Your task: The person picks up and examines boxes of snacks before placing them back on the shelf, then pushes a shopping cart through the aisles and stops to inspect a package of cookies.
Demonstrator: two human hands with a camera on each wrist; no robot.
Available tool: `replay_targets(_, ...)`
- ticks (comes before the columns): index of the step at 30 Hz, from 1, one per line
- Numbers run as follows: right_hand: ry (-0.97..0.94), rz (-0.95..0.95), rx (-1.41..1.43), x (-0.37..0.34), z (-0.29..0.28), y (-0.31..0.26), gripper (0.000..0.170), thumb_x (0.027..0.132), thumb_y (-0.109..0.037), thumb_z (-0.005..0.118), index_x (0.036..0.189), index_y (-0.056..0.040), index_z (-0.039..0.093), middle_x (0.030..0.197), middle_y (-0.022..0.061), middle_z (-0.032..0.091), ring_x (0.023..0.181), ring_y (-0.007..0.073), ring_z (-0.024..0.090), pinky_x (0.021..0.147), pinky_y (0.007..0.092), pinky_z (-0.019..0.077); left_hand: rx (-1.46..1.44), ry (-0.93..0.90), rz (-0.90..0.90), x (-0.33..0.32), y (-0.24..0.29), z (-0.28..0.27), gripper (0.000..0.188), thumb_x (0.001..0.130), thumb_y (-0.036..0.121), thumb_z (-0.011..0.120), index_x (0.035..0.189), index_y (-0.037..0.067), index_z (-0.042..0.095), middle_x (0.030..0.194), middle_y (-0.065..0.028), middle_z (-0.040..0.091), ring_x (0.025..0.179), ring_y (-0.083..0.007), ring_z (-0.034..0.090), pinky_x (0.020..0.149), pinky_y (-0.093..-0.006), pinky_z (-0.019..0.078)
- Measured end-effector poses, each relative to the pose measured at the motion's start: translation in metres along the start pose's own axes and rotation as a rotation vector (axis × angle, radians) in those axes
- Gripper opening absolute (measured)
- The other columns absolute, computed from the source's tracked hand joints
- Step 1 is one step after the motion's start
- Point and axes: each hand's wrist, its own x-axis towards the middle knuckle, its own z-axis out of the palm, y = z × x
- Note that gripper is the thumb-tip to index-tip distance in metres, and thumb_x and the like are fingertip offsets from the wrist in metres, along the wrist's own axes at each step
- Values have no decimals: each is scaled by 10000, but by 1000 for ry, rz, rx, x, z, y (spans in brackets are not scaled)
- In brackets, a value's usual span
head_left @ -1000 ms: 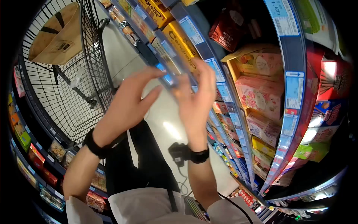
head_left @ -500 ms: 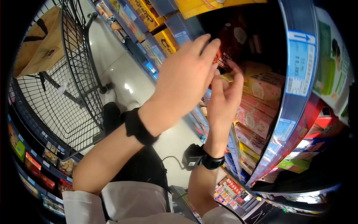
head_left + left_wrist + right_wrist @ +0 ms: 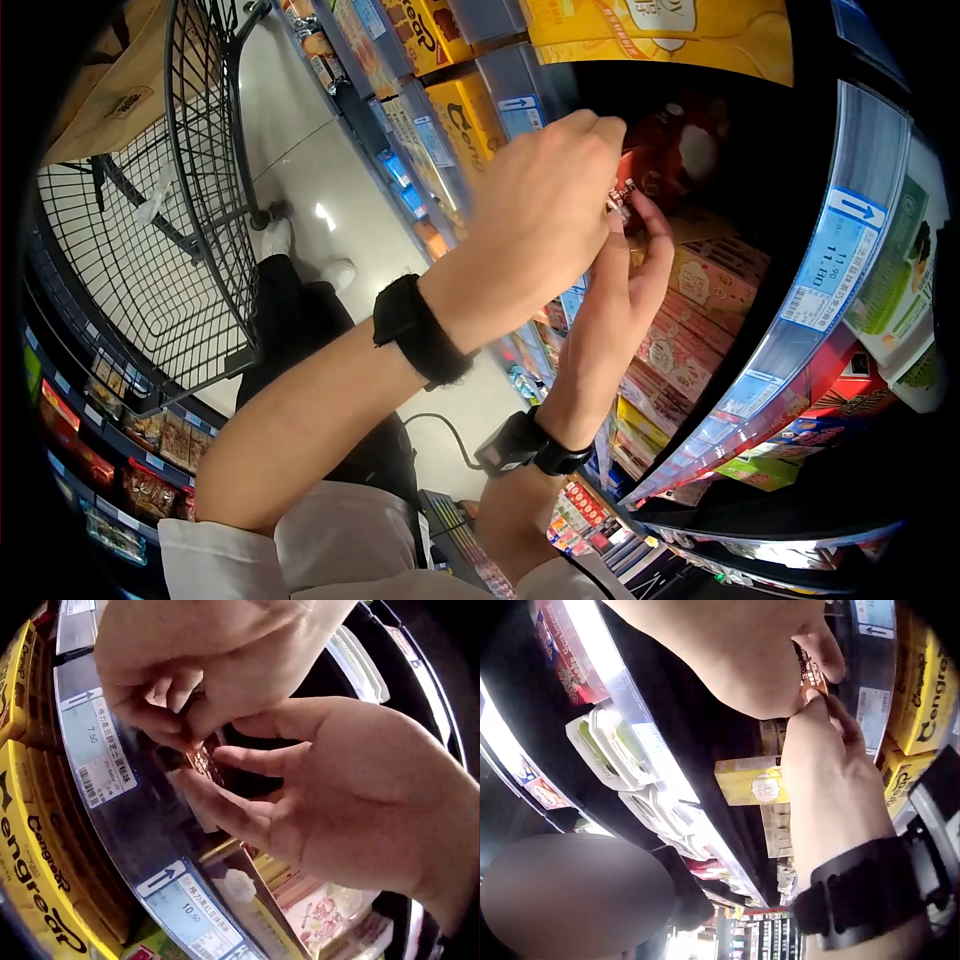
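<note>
A dark red packet with white print lies in the dark shelf bay in the head view. My left hand, back up, pinches the packet's near edge with curled fingers. From below, my right hand has thumb and fingertips on either side of the same edge. In the left wrist view, the packet's edge shows between the left hand and the right hand's extended fingers. Both hands, left and right, meet at the packet in the right wrist view. The packet's far part is in shadow.
A yellow package is above the bay. Yellow boxes stand on the left, pink boxes below. A price-tag rail borders the bay at right. A wire cart holding a paper bag is at left.
Both hands have moved up and right from above the aisle floor into the shelf bay and come together at the red packet. The view has shifted nearer the shelf.
</note>
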Motion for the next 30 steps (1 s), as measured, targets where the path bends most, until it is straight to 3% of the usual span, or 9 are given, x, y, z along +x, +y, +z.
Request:
replay_targets(4, 9, 35, 51, -8, 3, -2, 400, 1046, -136, 529, 1392, 11, 393, 1230, 200, 652, 1145, 185, 606, 1003, 300, 443, 17, -20, 62, 4, 2, 0, 317, 713, 5, 717, 1010, -30, 615, 918, -166, 632, 874, -408, 641, 701, -471, 519)
replay_targets(11, 11, 46, 39, -6, 5, -4, 404, 1051, -127, 512, 1409, 3, 378, 1220, 192, 663, 1142, 176, 605, 1006, 296, 435, 168, -58, 119, 18, 5, -1, 322, 626, 5, 754, 911, -19, 606, 872, -153, 617, 812, -389, 661, 655, -444, 543)
replay_targets(17, 15, 55, -32, -8, 4, -2, 411, 1044, -94, 503, 1417, 8, 363, 1201, 182, 668, 1100, 155, 610, 978, 275, 437, 175, 3, 225, 23, -4, 4, 453, 602, 59, 794, 1014, -14, 622, 880, -153, 632, 805, -386, 668, 647, -452, 548)
replay_targets(23, 50, 53, 34, -9, 12, 5, 421, 1041, -69, 487, 1427, 19, 344, 1243, 195, 642, 1105, 159, 606, 970, 276, 442, 197, -124, 190, 27, -5, 7, 491, 593, 81, 808, 1044, -4, 635, 871, -168, 650, 801, -387, 677, 642, -454, 551)
replay_targets(26, 42, 59, 46, -6, 11, 7, 426, 1039, -59, 479, 1432, 26, 340, 1262, 201, 633, 1115, 166, 605, 975, 279, 443, 256, -95, 183, 29, -8, 13, 439, 539, 116, 841, 921, -9, 665, 831, -172, 655, 775, -383, 686, 630, -441, 557)
replay_targets(30, 40, 68, 39, -3, 11, 8, 430, 1030, -30, 460, 1438, 34, 340, 1287, 204, 626, 1152, 180, 602, 1000, 294, 442, 302, -196, 152, 32, -3, 6, 347, 499, 133, 855, 745, -6, 652, 779, -176, 650, 752, -378, 691, 621, -422, 562)
